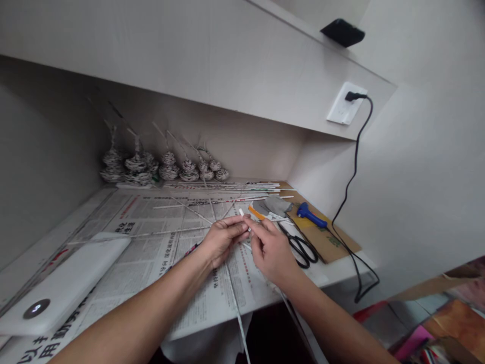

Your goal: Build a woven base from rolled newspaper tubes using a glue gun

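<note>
My left hand (226,238) is closed around thin rolled-newspaper sticks, which fan out from it to the left, up and down. One long paper stick (235,298) runs from beneath this hand past the table's front edge. My right hand (272,248) meets the left one, its thumb and fingers pinched at a paper stick's white end (241,213). Just beyond the right fingers shows an orange strip-like thing (256,212), its kind unclear. Black-handled scissors (301,247) lie right of the right hand. My fingers partly cover where the sticks meet.
Several woven gourd-shaped pieces (188,171) stand along the back wall. Loose paper sticks (227,188) lie before them on newspaper (159,253). A blue glue gun (311,215) rests on cardboard (341,245), its cord reaching the wall socket (346,103). A white device (64,283) lies at left.
</note>
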Demonstrator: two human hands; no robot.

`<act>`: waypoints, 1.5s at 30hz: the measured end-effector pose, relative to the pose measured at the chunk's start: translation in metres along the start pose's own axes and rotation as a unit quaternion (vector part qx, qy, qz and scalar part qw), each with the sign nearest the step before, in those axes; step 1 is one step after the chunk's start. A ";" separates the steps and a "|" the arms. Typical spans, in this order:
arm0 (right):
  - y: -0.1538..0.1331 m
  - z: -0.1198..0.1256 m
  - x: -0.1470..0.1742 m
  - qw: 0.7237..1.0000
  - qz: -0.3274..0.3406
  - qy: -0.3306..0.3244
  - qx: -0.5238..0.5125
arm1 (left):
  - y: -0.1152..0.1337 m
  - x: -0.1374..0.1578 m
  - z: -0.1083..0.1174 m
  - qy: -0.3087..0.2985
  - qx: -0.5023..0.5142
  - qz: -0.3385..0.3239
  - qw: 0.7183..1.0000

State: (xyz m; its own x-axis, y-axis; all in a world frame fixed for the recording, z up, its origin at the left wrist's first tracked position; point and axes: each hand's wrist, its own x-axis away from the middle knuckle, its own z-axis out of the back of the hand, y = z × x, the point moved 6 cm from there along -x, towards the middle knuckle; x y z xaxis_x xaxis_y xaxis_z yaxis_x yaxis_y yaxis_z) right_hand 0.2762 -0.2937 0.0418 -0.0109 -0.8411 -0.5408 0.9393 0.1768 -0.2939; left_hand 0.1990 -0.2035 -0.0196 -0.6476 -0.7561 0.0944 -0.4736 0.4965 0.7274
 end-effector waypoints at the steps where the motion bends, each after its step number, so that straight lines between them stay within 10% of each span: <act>1: 0.000 0.000 0.000 1.000 0.001 0.001 0.003 | 0.000 0.000 0.000 0.000 -0.003 -0.004 1.000; 22: 0.008 0.010 -0.009 0.987 -0.068 0.038 -0.140 | 0.001 0.001 -0.006 -0.051 -0.044 -0.026 0.997; 45: 0.031 -0.013 -0.032 0.814 -0.302 -0.107 -0.484 | -0.003 0.007 -0.014 -0.100 -0.029 0.014 0.994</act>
State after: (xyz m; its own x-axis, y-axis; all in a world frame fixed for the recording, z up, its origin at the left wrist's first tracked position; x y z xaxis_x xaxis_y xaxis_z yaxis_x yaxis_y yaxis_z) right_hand 0.3010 -0.2548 0.0402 -0.2133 -0.9756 0.0522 0.0730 -0.0692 -0.9949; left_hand 0.2044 -0.2161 -0.0114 -0.7685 -0.6396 -0.0188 -0.4232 0.4859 0.7647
